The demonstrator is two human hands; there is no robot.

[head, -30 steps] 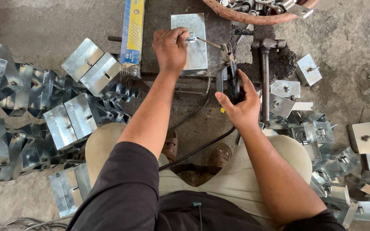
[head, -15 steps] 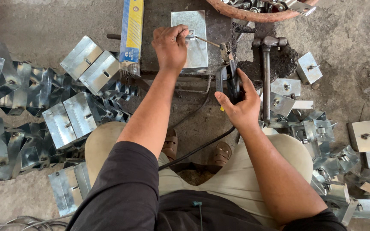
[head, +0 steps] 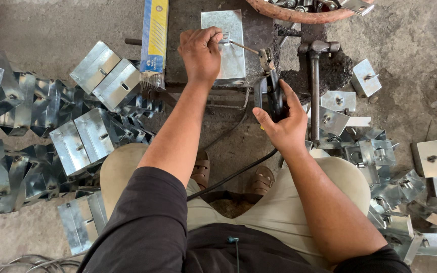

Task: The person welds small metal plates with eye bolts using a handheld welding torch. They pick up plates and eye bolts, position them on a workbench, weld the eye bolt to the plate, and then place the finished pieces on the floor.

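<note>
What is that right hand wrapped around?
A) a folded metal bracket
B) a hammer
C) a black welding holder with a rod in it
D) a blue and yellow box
C: the right hand closes around the black holder, whose thin rod reaches to the metal plate where the left hand pinches a small piece; the hammer lies untouched beside it.

dusty grey concrete floor — scuffed, in flat daylight.
</note>
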